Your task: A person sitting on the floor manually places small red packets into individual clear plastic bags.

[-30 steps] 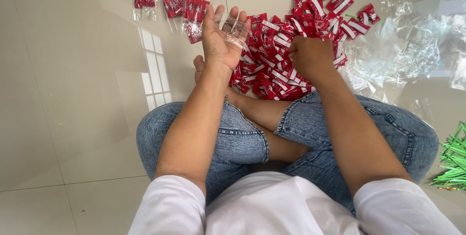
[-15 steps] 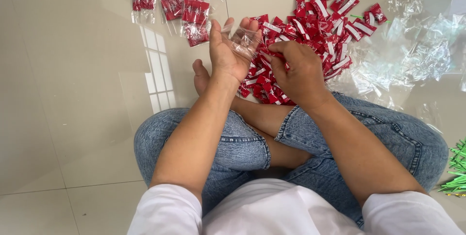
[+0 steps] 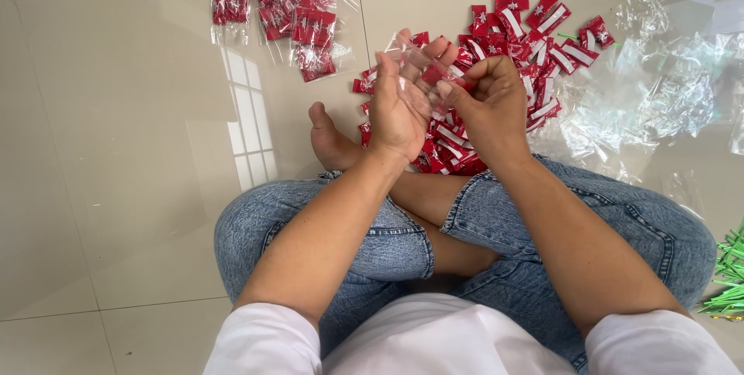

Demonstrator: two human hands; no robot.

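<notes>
Nearest the camera are a white shirt (image 3: 434,344) and crossed legs in blue jeans (image 3: 542,266), with a bare foot (image 3: 329,139) resting on the pale floor tiles (image 3: 116,189). Above the knees the two hands meet. The left hand (image 3: 399,104) is held palm up with fingers loosely curled, cradling a small clear bag (image 3: 422,65) that already has something red inside. The right hand (image 3: 488,104) is curled, its fingertips pinched on a red sachet (image 3: 435,74) at the mouth of the bag; the two hands touch there. Just beyond them lies a loose heap of red sachets (image 3: 535,34) on the floor, some showing white strips. To the right of the heap is a crumpled pile of empty clear bags (image 3: 651,104). Farther off to the left, filled bags (image 3: 294,11) lie in a cluster, one apart. At the right edge, green sticks (image 3: 728,282) poke in.
</notes>
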